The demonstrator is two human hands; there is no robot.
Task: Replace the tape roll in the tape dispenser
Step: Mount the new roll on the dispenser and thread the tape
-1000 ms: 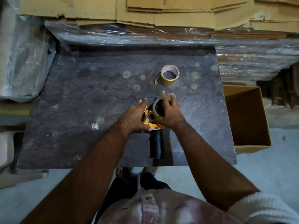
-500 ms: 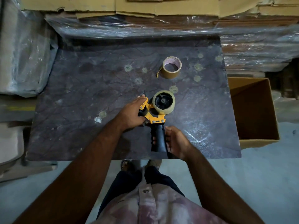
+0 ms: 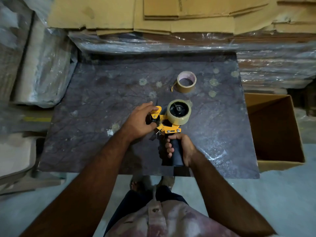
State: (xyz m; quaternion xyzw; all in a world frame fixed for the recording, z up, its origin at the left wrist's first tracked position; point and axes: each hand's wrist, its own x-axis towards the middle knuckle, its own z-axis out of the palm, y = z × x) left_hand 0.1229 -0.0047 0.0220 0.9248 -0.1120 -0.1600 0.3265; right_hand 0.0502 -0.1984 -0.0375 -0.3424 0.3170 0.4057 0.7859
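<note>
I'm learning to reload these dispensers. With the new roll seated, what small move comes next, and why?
Probably pull the tape's free end toward the front roller. The clear roll sits on the dispenser hub, the right hand grips the handle, and the left hand is at the front; no tape looks threaded there.

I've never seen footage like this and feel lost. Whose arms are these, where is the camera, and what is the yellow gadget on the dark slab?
The camera sits on a person's head, looking down at their own bare hands. The right hand grips the black handle of a yellow tape dispenser, already loaded with a clear tape roll. The left hand touches its front end. A separate brown tape roll lies farther back on the dark stone table. An open cardboard box stands to the right.
</note>
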